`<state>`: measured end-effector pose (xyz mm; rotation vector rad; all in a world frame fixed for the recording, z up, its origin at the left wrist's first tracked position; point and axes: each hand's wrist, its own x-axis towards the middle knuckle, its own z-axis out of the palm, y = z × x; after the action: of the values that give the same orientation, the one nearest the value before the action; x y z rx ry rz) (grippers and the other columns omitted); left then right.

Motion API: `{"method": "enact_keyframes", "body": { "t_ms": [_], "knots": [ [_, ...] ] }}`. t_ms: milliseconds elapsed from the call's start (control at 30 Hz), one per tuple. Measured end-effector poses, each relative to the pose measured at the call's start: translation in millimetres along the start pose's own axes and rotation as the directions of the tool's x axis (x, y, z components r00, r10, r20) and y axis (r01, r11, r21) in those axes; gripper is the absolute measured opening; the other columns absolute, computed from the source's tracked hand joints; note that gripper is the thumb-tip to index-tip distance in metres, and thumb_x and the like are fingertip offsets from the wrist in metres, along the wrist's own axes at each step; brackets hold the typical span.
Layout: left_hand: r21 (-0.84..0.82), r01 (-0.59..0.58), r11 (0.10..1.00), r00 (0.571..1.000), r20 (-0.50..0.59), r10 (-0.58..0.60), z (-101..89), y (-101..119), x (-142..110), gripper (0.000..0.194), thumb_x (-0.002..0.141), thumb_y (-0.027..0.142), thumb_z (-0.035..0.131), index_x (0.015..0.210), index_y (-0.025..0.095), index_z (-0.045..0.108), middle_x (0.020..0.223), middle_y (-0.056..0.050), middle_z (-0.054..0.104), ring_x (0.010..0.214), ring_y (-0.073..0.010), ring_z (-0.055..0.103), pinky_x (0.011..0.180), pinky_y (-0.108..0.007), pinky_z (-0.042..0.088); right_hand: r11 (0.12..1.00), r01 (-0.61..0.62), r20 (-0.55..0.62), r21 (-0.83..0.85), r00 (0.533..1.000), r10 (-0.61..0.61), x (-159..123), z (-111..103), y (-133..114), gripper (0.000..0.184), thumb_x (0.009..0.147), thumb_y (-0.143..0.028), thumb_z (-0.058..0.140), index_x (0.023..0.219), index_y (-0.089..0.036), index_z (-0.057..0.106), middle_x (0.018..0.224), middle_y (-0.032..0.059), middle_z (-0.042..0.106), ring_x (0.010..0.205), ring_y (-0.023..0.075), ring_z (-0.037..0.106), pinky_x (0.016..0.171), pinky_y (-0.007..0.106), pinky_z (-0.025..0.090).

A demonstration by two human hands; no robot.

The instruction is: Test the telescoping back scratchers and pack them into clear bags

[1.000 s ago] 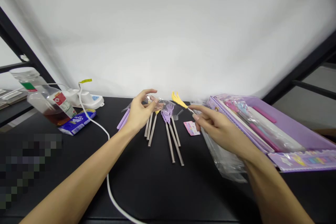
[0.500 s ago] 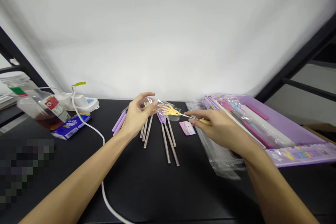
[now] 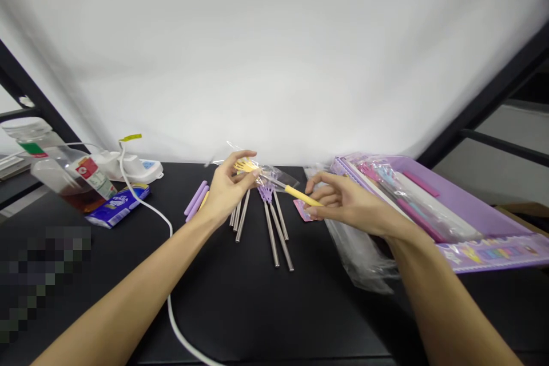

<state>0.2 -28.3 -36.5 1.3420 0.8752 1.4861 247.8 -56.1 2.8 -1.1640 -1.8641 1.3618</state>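
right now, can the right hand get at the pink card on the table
Probably yes: the pink card lies close by the right hand, and only the hand and the yellow handle overlap it in this view. The catch is that this hand is occupied with that handle.

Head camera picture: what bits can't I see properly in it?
In the head view:
- Yellow scratcher: part of its pronged end is hidden by the left hand.
- Metal rods: the top ends nearest that hand are behind it.
- Pink card: partly covered by the right hand.
- Bottle label: its writing is too small to read.
- White cable: cut off by the bottom edge.
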Motion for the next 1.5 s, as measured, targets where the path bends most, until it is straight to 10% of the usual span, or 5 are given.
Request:
{"method": "enact_keyframes", "body": {
  "t_ms": [167,433,767,1233,1500],
  "knots": [
    [-0.032,0.034,0.999,0.998,0.053,-0.033,-10.9,3.7,5.9,0.047,0.077,0.031,0.079,0.120,0.023,0.061,0.094,-0.001,0.061,0.078,-0.0143,0.069,0.083,-0.038,0.063,0.996,0.049,0.070,-0.076,0.997,-0.044,-11.7,-19.5,0.7,0.046,0.077,-0.035,0.080,0.118,-0.019,0.066,0.102,0.0092,0.076,0.096,0.0249,0.074,0.093,0.043,0.059],
    [-0.018,0.025,1.000,0.997,0.069,-0.023,-6.0,4.7,2.0,0.048,0.079,0.033,0.078,0.123,0.024,0.061,0.094,-0.001,0.057,0.080,-0.0136,0.066,0.076,-0.034,0.065,0.995,0.059,-0.086,-0.076,0.994,-0.065,-11.4,-8.2,2.3,0.032,0.074,-0.038,0.082,0.095,-0.019,0.069,0.062,-0.0008,0.070,0.044,0.0119,0.062,0.042,0.023,0.050],
    [0.005,0.062,0.998,0.987,0.150,-0.062,0.9,1.6,-4.2,0.037,0.080,0.034,0.077,0.112,0.020,0.065,0.102,-0.005,0.061,0.086,-0.0163,0.066,0.073,-0.031,0.064,0.980,0.176,-0.016,-0.096,0.984,-0.178,-1.3,11.3,6.3,0.031,0.076,-0.042,0.080,0.091,-0.017,0.070,0.084,0.0072,0.077,0.081,0.0224,0.075,0.078,0.036,0.060],
    [0.021,0.089,0.996,0.955,0.282,-0.091,9.2,3.5,-11.5,0.027,0.082,0.036,0.075,0.101,0.019,0.067,0.107,-0.005,0.059,0.088,-0.0171,0.066,0.077,-0.036,0.066,0.709,0.313,-0.237,-0.632,0.794,-0.560,9.1,27.2,20.9,0.038,0.083,-0.048,0.073,0.073,-0.021,0.048,0.065,-0.0026,0.050,0.057,0.0117,0.044,0.056,0.026,0.038],
    [0.021,0.110,0.994,0.953,0.282,-0.111,1.1,6.1,-5.3,0.030,0.082,0.035,0.076,0.104,0.019,0.063,0.101,-0.004,0.060,0.086,-0.0168,0.067,0.072,-0.033,0.065,0.884,0.376,-0.061,-0.278,0.911,-0.407,-3.6,6.4,13.7,0.020,0.091,-0.037,0.063,0.107,-0.026,0.070,0.120,0.0091,0.060,0.095,0.0210,0.062,0.081,0.037,0.055]
  ]
}}
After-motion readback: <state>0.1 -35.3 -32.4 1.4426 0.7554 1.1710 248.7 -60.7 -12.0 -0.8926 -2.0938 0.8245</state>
